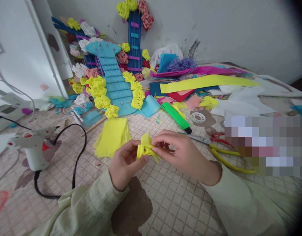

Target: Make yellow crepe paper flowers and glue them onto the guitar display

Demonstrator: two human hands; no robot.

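Observation:
A small yellow crepe paper flower [146, 148] with folded petals is held up over the table between both my hands. My left hand [126, 160] pinches its left side and base between thumb and fingers. On the other side, my right hand [174, 149] grips a petal edge with thumb and forefinger. Just behind my left hand lies a stack of yellow crepe paper sheets [111, 136]. Beyond it stands a light blue paper guitar [114, 72], with yellow paper flowers [95, 87] along both sides of its body.
At left rests a white glue gun [35, 147] with a looping black cord. A green utility knife [175, 116], a white ring [197, 117], red-handled scissors [202, 139] and yellow-handled pliers [229, 159] lie at right. Behind are a dark blue guitar [134, 42] and a yellow paper strip [207, 82].

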